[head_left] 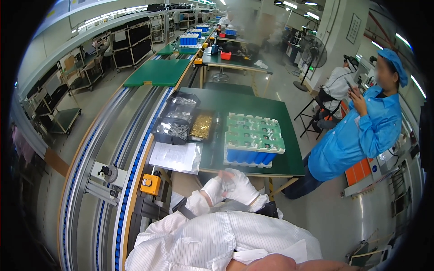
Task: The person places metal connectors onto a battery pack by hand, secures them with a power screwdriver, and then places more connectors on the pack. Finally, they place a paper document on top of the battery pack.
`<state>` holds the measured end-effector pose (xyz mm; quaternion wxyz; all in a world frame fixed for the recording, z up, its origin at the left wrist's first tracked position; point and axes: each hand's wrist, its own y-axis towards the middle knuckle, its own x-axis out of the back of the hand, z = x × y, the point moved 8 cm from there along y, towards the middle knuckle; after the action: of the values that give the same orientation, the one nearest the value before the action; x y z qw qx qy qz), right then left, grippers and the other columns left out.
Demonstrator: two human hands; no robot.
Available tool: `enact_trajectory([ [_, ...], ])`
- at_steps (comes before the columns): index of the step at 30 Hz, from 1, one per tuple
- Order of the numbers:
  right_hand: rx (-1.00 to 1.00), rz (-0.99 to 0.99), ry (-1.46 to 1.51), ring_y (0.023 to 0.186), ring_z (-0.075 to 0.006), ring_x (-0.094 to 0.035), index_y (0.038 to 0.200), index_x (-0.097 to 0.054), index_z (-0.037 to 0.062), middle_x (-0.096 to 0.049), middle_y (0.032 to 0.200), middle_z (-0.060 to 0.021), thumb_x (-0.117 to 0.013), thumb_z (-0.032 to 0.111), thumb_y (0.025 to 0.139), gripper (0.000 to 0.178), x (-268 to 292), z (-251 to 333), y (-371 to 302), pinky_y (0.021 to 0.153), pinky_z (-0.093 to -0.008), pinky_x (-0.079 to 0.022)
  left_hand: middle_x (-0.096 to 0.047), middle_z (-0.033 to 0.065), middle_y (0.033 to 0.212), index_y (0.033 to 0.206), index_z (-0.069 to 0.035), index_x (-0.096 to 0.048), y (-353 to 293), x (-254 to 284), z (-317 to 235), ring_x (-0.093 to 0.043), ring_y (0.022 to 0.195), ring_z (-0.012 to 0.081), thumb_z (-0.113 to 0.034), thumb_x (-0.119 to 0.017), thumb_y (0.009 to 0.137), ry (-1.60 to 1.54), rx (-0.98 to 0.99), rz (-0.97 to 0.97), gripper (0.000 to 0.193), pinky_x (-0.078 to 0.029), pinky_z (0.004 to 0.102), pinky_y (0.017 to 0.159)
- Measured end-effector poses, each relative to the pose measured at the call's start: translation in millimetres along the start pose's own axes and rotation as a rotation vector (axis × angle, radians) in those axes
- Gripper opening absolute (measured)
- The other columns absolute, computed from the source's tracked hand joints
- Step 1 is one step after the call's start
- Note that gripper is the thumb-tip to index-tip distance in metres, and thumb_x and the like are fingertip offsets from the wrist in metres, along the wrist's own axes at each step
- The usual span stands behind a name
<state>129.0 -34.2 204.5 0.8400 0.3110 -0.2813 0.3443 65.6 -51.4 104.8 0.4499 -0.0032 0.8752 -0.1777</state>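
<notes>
The left hand (212,189) and the right hand (240,184), both gloved, met before the bench (253,101); whether they grasped something, I could not tell. The blue-sided pack (254,139) stood on the bench.

At left: roller conveyor (120,226), with green board (158,73) lying flat across the rails. Beside the right-hand rail: yellow control box (150,184). At right: person in blue coat (357,133) and blue cap (392,63). Behind: pedestal fan (313,53). Beyond conveyor: wheeled rack (131,43).
</notes>
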Motion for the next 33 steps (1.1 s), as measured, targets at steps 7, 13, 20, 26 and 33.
enact_trajectory([
  [7,-0.037,0.061,0.089,0.100,-0.0288,-0.056,0.124,-0.049,0.0064,-0.057,0.107,-0.0124,-0.080,0.013,0.060,0.071,-9,-8,-2,0.088,-0.0361,-0.046,-0.061,-0.0001,0.086,0.103,-0.012,-0.056,11,31,13,-0.058,0.068,0.0140,-0.057,-0.033,0.092,0.055,0.036,-0.036,0.052,-0.035,0.0237,0.045],
  [13,-0.042,0.069,0.307,0.104,-0.0297,-0.054,0.122,-0.050,0.0066,-0.055,0.109,-0.0134,-0.080,0.013,0.060,0.070,-19,-25,-6,0.090,-0.0366,-0.044,-0.061,0.0016,0.090,0.105,-0.012,-0.055,15,29,20,-0.058,0.068,0.0147,-0.057,-0.032,0.093,0.000,0.095,0.027,0.052,-0.036,0.0241,0.045],
  [20,-0.016,0.044,0.087,0.093,-0.0261,-0.059,0.108,-0.054,0.0053,-0.056,0.100,-0.0102,-0.080,0.012,0.060,0.055,-1,-3,-2,0.084,-0.0346,-0.048,-0.060,0.0009,0.088,0.106,-0.013,-0.055,11,15,14,-0.050,0.061,0.0131,-0.044,-0.031,0.098,0.066,0.043,0.085,0.040,-0.036,0.0237,0.048],
  [26,-0.051,0.044,0.047,0.100,-0.0326,-0.057,0.112,-0.054,0.0067,-0.056,0.109,-0.0148,-0.081,0.022,0.061,0.060,-7,-21,-7,0.088,-0.0401,-0.046,-0.056,-0.0020,0.087,0.104,-0.013,-0.054,6,5,12,-0.046,0.065,0.0100,-0.040,-0.032,0.099,0.086,0.059,0.110,0.036,-0.033,0.0218,0.051],
  [33,0.018,-0.004,0.056,0.091,-0.0280,-0.058,0.103,-0.053,0.0057,-0.055,0.097,-0.0100,-0.079,0.013,0.062,0.049,-4,-14,-6,0.082,-0.0371,-0.047,-0.056,-0.0025,0.088,0.104,-0.013,-0.055,6,5,11,-0.047,0.066,0.0095,-0.036,-0.032,0.100,0.113,0.044,0.082,0.032,-0.033,0.0214,0.051],
])
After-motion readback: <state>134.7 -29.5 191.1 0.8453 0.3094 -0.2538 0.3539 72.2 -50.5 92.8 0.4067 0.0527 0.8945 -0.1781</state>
